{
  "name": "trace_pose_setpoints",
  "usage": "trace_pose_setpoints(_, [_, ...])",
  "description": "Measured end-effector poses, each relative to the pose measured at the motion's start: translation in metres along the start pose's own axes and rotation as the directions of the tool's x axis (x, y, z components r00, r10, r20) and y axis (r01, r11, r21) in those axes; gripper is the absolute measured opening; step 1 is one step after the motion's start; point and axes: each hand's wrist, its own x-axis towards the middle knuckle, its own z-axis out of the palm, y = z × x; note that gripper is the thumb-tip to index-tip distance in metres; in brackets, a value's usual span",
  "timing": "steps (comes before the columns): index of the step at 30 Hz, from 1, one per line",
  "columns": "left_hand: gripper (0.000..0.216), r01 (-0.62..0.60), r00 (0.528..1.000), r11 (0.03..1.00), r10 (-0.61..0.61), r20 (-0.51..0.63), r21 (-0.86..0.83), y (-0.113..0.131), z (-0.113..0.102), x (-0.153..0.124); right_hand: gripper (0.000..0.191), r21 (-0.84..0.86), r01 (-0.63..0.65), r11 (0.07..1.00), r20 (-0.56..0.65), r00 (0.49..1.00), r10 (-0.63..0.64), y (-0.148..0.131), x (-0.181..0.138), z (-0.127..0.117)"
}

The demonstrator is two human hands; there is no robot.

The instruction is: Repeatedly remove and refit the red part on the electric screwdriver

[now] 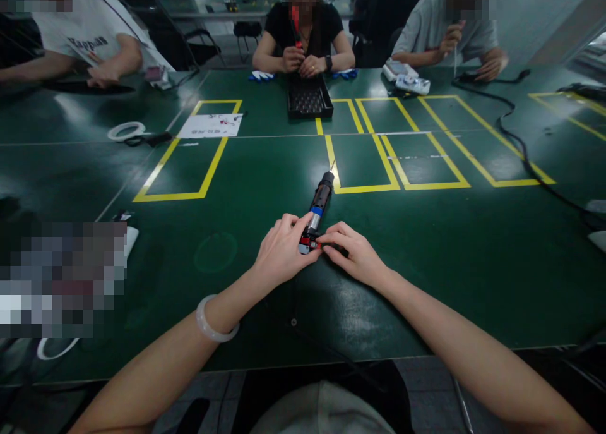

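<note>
- One screwdriver [322,195], long and thick-bodied, lies in front of me at the middle of the green table [449,263], slanting away and a little to the right.
- Its barrel is mostly black, with a blue band [317,211] and a silver stretch [313,223] toward my end; a thin bit [333,166] sticks out at the far end, by the yellow tape [367,189].
- At the near end sits a small red piece [316,244] beside pale and dark parts, partly hidden by my fingers.
- My left hand [280,249], with a pale bracelet [203,320] on the wrist, is curled palm down around the near end, forefinger along the silver stretch and thumb below, holding it.
- My right hand [356,252] is half closed, thumb and bent fingers reaching in from the right, their tips touching by the red piece; whether they pinch it, I cannot tell.
- Both hands nearly meet there, just short of touching.
</note>
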Motion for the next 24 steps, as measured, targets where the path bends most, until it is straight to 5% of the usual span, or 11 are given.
trace_pose_setpoints(9, [0.074,0.064,0.998,0.983,-0.063,-0.015,0.172,-0.039,-0.017,-0.004,0.021,0.05,-0.023,0.999,0.008,1.0,0.023,0.004,0.0,-0.003])
trace_pose_setpoints(24, [0.08,0.471,0.881,0.867,-0.456,-0.122,0.163,-0.188,-0.072,0.004,0.019,0.044,-0.035,0.998,0.032,0.999,0.034,0.004,0.0,-0.005])
